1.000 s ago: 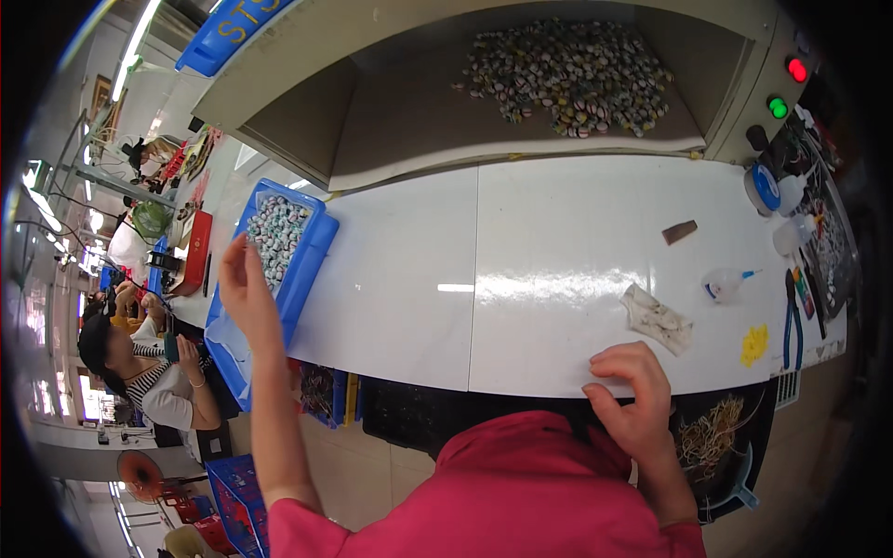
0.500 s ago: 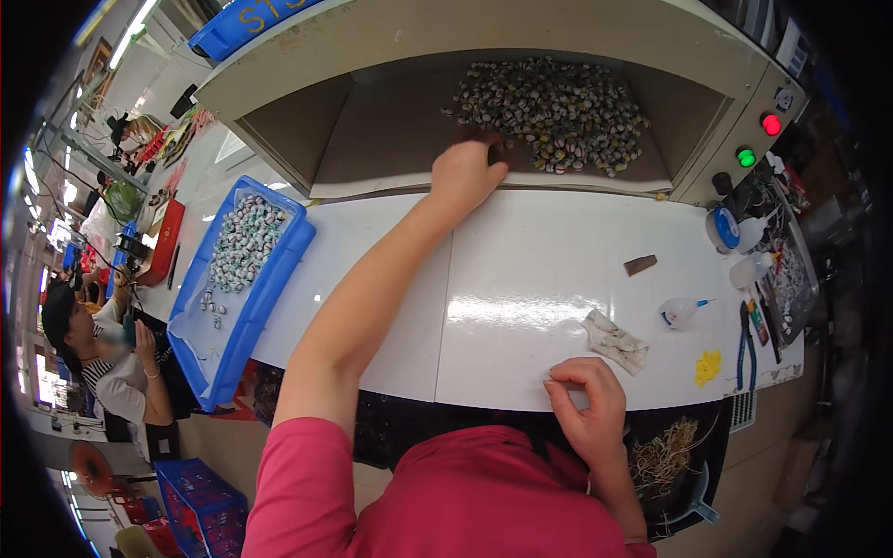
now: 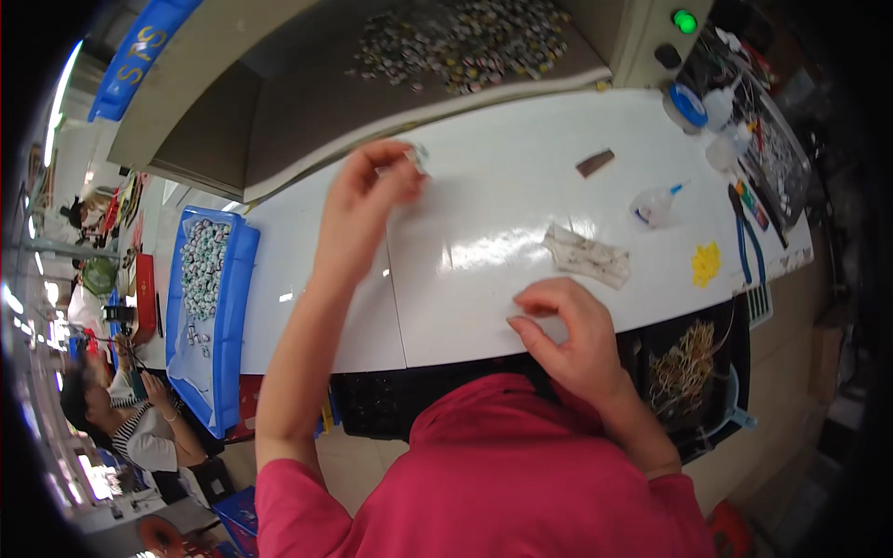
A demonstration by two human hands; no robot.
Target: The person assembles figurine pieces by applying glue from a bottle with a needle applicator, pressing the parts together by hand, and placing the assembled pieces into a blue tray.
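1. A small pale part (image 3: 416, 156) is pinched between the fingertips of the left hand (image 3: 365, 200), which is raised over the middle of the white bench (image 3: 484, 251), near its far edge.
2. The right hand (image 3: 569, 327) is set at the near edge of the bench, fingers curled down with the fingertips pressed to the surface; whether anything is held under it cannot be told.
3. A grey hopper (image 3: 279, 121) is seen beyond the far edge; a heap of small round parts (image 3: 465, 42) is spread in its right half, while the left half shows bare.
4. A blue bin (image 3: 216, 325) is placed at the left end of the bench; it is filled with small pale parts (image 3: 200, 274), heaped toward its far end.
5. A crumpled cloth (image 3: 586, 256) is laid just beyond the right hand, apart from it.
6. A clear squeeze bottle (image 3: 654, 205) with a blue tip is laid on its side to the right of the cloth.
7. A small brown block (image 3: 594, 164) is seen nearer the far edge.
8. A yellow piece (image 3: 706, 263) and blue-handled pliers (image 3: 750, 237) are found toward the right end.
9. A dark tray (image 3: 688, 372) below the near right corner is filled with tangled tan strands (image 3: 684, 363).
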